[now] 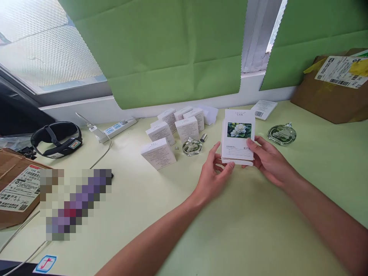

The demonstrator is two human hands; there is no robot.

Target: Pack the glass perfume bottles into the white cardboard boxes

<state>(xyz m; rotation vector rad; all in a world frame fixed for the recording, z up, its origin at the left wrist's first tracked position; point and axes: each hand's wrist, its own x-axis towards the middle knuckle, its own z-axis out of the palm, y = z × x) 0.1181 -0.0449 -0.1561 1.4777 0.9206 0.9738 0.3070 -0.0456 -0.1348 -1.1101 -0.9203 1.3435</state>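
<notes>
A white perfume box (238, 119) with a white flower picture on its front is held up between both hands, a flap showing along its lower end. My left hand (214, 172) grips the box's lower left corner, thumb near the flap. On the right side, my right hand (268, 161) holds the box with its thumb on the front face and the other fingers partly hidden behind. A clear glass perfume bottle (192, 147) sits on the table left of the box, beside a silver cap (203, 138). Another glass bottle (282, 134) lies to the right.
Several white boxes (159, 153) stand in a group left of centre. One flat white box (264, 109) lies behind. Cardboard cartons are at the right (324, 96) and left (17, 191). A power strip (117, 129), cable and black headset (57, 140) occupy the left side.
</notes>
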